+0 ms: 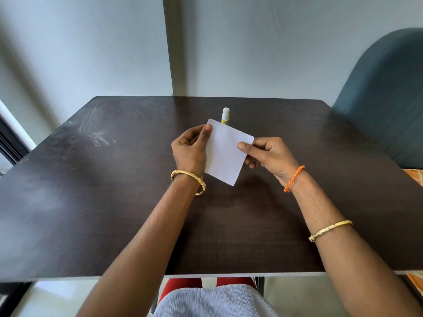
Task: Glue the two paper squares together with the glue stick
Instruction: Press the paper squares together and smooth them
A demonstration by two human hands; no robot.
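Above the dark, matte wood-grain table (91, 202), the left hand (188, 152) pinches the left edge of a flat white paper square (225, 154), thumb on its face, a gold bangle (188, 179) at the wrist. Whether one sheet or two is held cannot be told. Just behind the paper stands a white-capped glue stick (225, 114), upright. At the paper's right corner, the right hand (267, 154) grips it between thumb and curled fingers.

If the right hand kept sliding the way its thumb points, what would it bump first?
Probably the left hand, which pinches the opposite edge of the same paper square that the right hand holds, though depth is unclear.
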